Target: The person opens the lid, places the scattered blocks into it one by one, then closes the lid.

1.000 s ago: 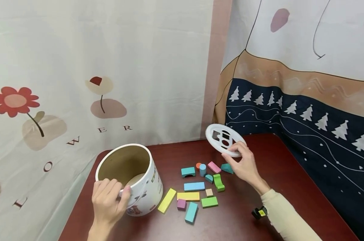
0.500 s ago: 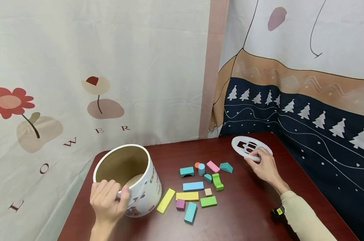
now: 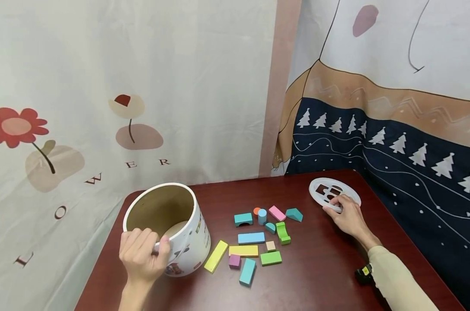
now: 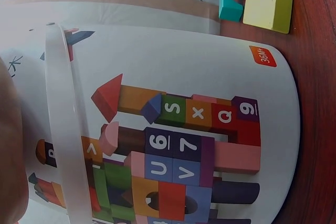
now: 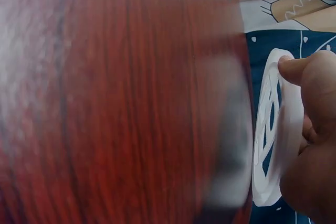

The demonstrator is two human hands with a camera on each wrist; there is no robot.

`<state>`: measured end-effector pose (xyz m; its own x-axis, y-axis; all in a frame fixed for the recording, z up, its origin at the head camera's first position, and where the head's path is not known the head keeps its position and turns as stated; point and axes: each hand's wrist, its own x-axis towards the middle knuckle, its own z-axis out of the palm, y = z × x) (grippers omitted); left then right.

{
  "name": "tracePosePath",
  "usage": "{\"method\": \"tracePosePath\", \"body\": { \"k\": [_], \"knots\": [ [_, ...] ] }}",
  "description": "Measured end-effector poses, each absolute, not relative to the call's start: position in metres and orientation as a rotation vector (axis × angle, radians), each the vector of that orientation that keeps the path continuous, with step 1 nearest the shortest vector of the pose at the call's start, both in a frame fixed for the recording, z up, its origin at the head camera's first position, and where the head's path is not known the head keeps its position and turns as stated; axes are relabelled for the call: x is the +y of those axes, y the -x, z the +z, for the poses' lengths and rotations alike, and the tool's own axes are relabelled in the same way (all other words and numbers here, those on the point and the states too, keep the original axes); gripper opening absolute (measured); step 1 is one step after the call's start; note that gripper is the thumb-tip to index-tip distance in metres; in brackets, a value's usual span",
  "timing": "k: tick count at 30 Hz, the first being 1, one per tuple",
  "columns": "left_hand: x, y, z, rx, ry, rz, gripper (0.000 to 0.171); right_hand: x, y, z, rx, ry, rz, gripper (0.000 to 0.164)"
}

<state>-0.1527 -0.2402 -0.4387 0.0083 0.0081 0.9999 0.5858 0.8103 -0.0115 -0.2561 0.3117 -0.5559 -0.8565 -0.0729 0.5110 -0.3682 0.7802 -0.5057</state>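
My left hand (image 3: 142, 255) grips the near rim of a white bucket (image 3: 193, 248), fingers curled over its edge. The bucket stands on the table at the left, its open mouth tipped toward me. Printed blocks and a white strap-like handle (image 4: 68, 129) show on its wall in the left wrist view. At the table's back right, my right hand (image 3: 349, 218) pinches the edge of a white oval lid (image 3: 315, 195) with shaped cut-outs. The lid (image 5: 278, 129) appears edge-on in the right wrist view, thumb at its rim, close over the tabletop.
Several coloured toy blocks lie between the hands, among them a yellow block (image 3: 216, 256), a blue block (image 3: 251, 238), a green arch-like block (image 3: 283, 233) and a purple cube (image 3: 235, 261). Curtains (image 3: 219, 86) hang behind the dark red table (image 3: 308, 272).
My right hand has carried the lid rightward and down, from above the blocks to the table's back right corner. My left hand stays on the bucket, and the blocks have not moved.
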Motion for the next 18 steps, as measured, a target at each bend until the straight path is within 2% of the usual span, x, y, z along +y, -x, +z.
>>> {"method": "tracePosePath", "body": {
  "k": [18],
  "knots": [
    [-0.2386,0.1520,-0.4373,-1.517,0.481,-0.490,0.047,0.3213,0.2531,-0.5590,-2.773,-0.413,0.750,0.015]
  ]
}}
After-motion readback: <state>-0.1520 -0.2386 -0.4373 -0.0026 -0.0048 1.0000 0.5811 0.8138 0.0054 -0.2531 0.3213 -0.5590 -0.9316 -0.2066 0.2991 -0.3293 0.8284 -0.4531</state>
